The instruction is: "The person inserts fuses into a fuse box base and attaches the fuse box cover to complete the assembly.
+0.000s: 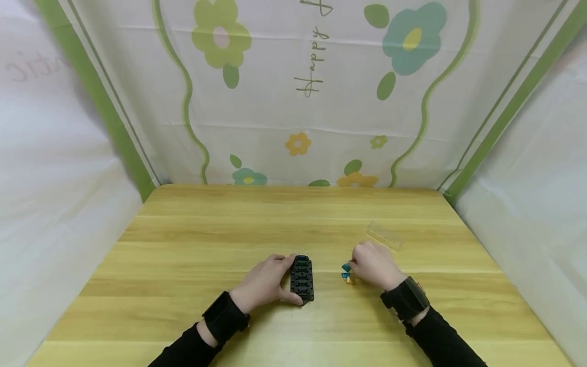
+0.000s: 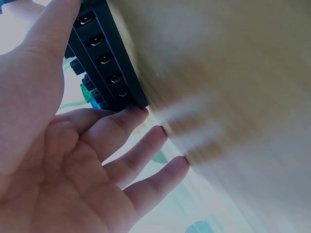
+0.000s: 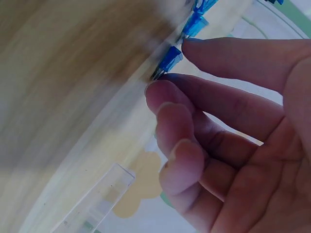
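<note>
My left hand [image 1: 263, 283] grips a black fuse block [image 1: 302, 278] lying on the table, the thumb at its near end and a finger at its far end. Along the block run several slots, and green and blue fuses show at its far end in the left wrist view. My right hand [image 1: 375, 264] is low over a few loose blade fuses. Thumb and index fingertip are right at a blue fuse [image 3: 170, 59], the other fingers curled; whether they pinch it I cannot tell. Another blue fuse [image 3: 195, 24] lies just past the thumb, and an orange fuse [image 1: 350, 280] lies beside them.
A clear plastic cover [image 1: 383, 236] lies behind my right hand. The wood-grain table [image 1: 206, 219] ends at a white flowered cloth [image 1: 270, 107] at the back, with white cloth walls on both sides.
</note>
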`<state>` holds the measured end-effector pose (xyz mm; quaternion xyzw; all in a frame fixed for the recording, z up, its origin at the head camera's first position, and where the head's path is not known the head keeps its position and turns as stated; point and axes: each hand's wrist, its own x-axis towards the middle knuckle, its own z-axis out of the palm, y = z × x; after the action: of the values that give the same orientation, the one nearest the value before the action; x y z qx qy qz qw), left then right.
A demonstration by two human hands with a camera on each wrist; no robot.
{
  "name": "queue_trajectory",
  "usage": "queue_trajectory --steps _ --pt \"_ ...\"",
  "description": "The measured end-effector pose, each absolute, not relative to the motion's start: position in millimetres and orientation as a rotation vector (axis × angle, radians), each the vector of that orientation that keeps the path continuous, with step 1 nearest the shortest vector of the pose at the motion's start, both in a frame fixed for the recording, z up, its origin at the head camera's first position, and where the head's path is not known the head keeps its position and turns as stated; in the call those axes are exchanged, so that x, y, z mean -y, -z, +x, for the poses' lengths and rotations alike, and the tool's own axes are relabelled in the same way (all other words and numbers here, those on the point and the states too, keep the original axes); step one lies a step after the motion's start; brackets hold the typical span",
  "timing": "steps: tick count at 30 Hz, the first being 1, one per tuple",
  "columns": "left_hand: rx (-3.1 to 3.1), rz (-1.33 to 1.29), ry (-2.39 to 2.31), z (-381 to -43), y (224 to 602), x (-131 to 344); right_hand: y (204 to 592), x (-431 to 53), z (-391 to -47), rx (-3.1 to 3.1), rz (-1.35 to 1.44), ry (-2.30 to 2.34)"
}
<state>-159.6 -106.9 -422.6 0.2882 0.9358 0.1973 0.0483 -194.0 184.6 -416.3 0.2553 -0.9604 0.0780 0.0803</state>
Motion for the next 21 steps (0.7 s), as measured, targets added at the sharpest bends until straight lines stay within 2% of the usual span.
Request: queue_trajectory --steps 21 --pt "-2.85 0.875 -0.609 -156.6 420.6 105.7 415.2 -182.2 -188.8 2.852 0.768 -0.208"
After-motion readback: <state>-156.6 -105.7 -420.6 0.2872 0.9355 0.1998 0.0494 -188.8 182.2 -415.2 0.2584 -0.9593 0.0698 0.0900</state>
